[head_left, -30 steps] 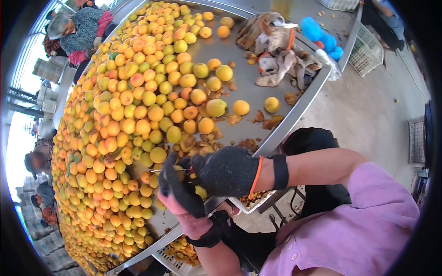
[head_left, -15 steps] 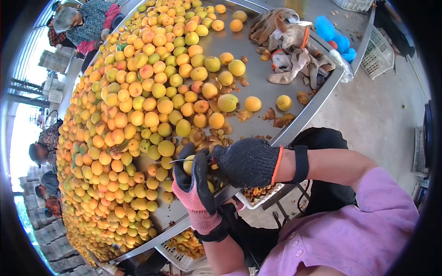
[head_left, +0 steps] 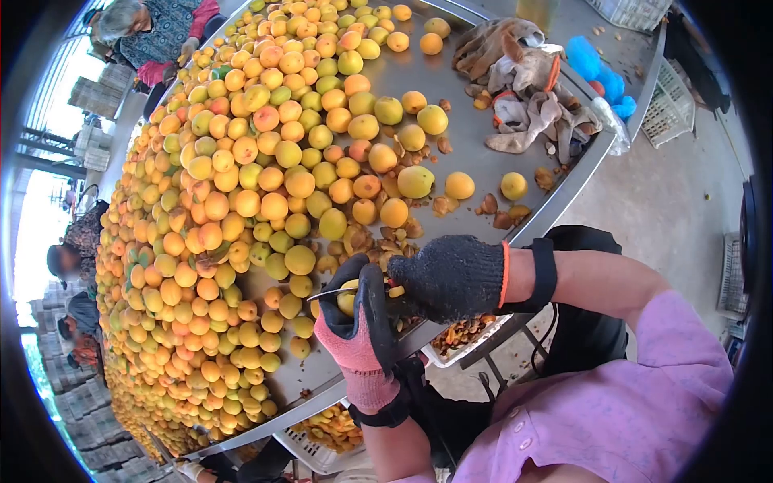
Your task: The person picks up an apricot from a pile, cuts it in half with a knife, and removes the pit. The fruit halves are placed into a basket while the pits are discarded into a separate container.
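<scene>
With the near rim of the table [head_left: 576,185] as my mark, both my gloved hands are at its inner side, up close to each other. My left hand [head_left: 360,334] is just over that rim, its fingers curled around a yellow fruit [head_left: 347,301], which sits up in the grip between thumb and fingers. My right hand [head_left: 451,278] is closed in a fist on the knife [head_left: 326,295], farther along the rim toward the heap of cloth gloves [head_left: 523,97]; its handle is mostly hidden inside my fist. From the right hand, the fruit lies straight out past the knuckles, on the side toward the pile. The blade's long axis runs slantwise to the rim, across the fruit, with the tip showing past it over the table. The left hand is the nearer one to the fruit, wrapped on it, while the right reaches it by the blade. I cannot tell how deep the edge sits, or whether my two gloves touch. A small yellow piece [head_left: 395,291] shows by my right fingertips. Inward from the rim, the big pile of fruit [head_left: 201,241] spreads beyond both hands; outward and below the rim, a crate of cut pieces [head_left: 463,334] sits under my right forearm.
</scene>
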`<state>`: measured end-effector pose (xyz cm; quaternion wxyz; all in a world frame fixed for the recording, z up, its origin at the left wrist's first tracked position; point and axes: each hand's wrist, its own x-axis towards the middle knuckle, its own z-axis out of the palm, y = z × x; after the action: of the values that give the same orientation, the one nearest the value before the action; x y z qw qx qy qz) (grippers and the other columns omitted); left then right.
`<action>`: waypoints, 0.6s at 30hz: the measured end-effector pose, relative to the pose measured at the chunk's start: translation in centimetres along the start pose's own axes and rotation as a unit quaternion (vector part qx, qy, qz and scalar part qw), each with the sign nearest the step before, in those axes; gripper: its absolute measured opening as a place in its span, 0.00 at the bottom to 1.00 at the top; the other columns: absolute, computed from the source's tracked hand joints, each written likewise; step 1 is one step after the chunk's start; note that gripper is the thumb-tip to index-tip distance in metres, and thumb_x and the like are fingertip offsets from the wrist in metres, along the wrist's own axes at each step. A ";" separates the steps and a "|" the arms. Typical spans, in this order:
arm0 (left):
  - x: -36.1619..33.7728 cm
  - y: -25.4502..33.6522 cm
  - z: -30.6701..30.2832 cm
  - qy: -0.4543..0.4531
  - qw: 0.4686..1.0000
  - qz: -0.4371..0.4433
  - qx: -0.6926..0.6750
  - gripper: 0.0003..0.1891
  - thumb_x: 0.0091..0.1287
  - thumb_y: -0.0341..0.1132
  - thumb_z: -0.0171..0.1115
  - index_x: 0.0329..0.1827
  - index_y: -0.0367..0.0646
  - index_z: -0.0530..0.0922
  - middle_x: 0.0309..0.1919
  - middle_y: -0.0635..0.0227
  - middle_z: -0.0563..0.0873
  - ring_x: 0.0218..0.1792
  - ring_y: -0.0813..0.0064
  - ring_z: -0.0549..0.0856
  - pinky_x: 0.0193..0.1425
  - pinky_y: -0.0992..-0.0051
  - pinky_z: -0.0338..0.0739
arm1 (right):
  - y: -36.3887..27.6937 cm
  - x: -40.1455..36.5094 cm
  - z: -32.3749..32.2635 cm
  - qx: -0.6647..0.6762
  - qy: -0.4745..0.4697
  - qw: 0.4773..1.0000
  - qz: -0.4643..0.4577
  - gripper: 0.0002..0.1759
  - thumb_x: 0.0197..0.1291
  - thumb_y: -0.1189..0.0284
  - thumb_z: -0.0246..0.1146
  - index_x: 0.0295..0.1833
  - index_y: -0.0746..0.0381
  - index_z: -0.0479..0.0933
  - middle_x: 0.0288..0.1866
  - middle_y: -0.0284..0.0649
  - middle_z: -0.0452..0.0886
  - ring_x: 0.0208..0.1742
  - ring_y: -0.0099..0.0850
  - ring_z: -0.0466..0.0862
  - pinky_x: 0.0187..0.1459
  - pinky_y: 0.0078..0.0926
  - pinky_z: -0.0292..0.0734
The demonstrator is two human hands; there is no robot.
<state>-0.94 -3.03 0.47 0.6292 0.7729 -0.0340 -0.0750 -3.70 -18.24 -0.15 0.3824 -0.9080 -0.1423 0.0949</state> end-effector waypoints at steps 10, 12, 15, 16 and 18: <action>-0.5 -0.4 -1.1 -0.053 0.997 -0.040 -0.033 0.16 0.61 0.32 0.60 0.47 0.29 0.78 0.37 0.62 0.83 0.37 0.79 0.80 0.40 0.78 0.74 | 1.0 0.2 0.4 0.032 0.001 0.997 -0.065 0.15 0.50 0.68 0.63 0.39 0.66 0.71 0.25 0.50 0.78 0.30 0.49 0.80 0.29 0.42 0.74; -0.6 -0.4 -1.2 -0.059 0.997 -0.035 -0.029 0.14 0.61 0.29 0.58 0.47 0.30 0.78 0.37 0.59 0.84 0.37 0.74 0.82 0.43 0.77 0.75 | 1.3 0.3 0.6 0.030 0.014 0.994 -0.099 0.16 0.49 0.69 0.64 0.40 0.66 0.71 0.25 0.50 0.78 0.30 0.50 0.80 0.29 0.42 0.74; -0.6 -0.6 -1.3 -0.057 0.990 -0.064 -0.113 0.17 0.62 0.25 0.55 0.55 0.36 0.73 0.47 0.53 0.81 0.42 0.69 0.82 0.46 0.73 0.77 | 1.8 0.7 1.3 -0.038 0.023 0.997 -0.066 0.16 0.50 0.69 0.62 0.41 0.67 0.70 0.25 0.51 0.77 0.29 0.49 0.80 0.29 0.42 0.74; -0.3 -0.9 -1.7 -0.055 0.990 -0.058 -0.113 0.17 0.62 0.25 0.55 0.55 0.36 0.73 0.47 0.53 0.81 0.42 0.69 0.82 0.46 0.73 0.77 | 1.4 0.5 1.3 -0.041 0.026 0.996 -0.071 0.16 0.50 0.69 0.62 0.41 0.67 0.70 0.25 0.51 0.77 0.29 0.49 0.80 0.29 0.42 0.74; 0.9 -2.7 -2.8 -0.049 0.981 0.041 -0.182 0.22 0.64 0.23 0.52 0.63 0.44 0.66 0.56 0.50 0.74 0.47 0.65 0.80 0.48 0.69 0.78 | 0.6 -0.2 1.4 -0.058 0.094 0.993 -0.044 0.15 0.51 0.69 0.60 0.42 0.66 0.70 0.24 0.49 0.77 0.28 0.47 0.80 0.28 0.41 0.74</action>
<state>0.25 0.07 -1.70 0.7596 0.6387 -0.0819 -0.0915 -4.19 -17.73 -1.53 0.3450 -0.9263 -0.1508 -0.0157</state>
